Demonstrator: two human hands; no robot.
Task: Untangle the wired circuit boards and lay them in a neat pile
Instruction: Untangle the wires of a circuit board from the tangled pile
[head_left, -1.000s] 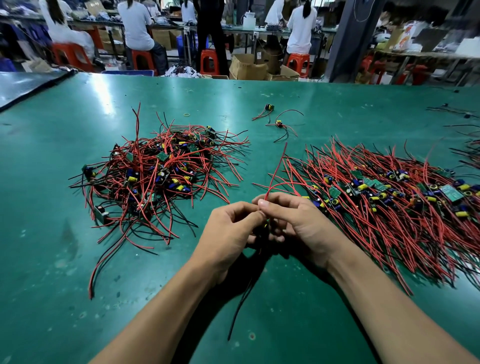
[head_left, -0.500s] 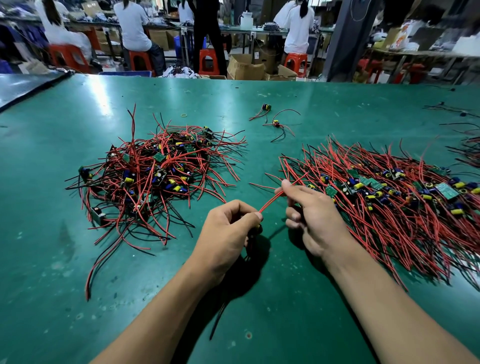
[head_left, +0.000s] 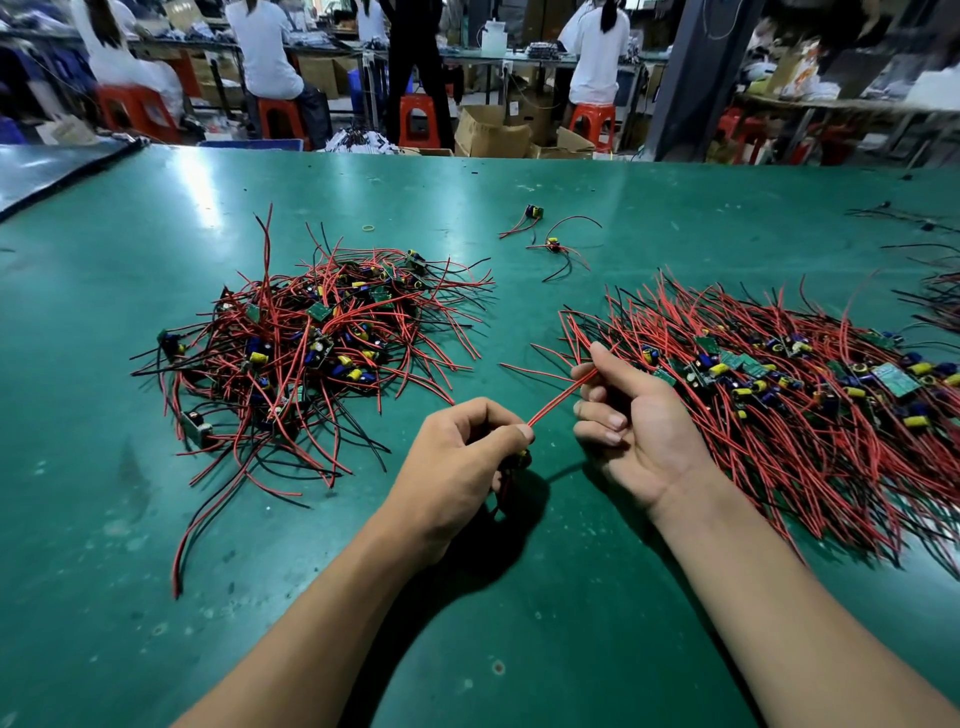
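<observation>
Hands, left hand (head_left: 462, 457) and right hand (head_left: 631, 415), pinch red wire (head_left: 558, 399).

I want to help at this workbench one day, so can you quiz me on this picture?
1. True or false: the left hand and the right hand both pinch one red wire stretched between them.
2. Where does the tangled heap lie? A: on the person's left. B: on the person's right. C: in a cardboard box.
3. Fill in: beyond the tangled heap and the straightened pile, ___ loose boards lie alone on the table.
Key: 1 true; 2 A; 3 two.
</observation>
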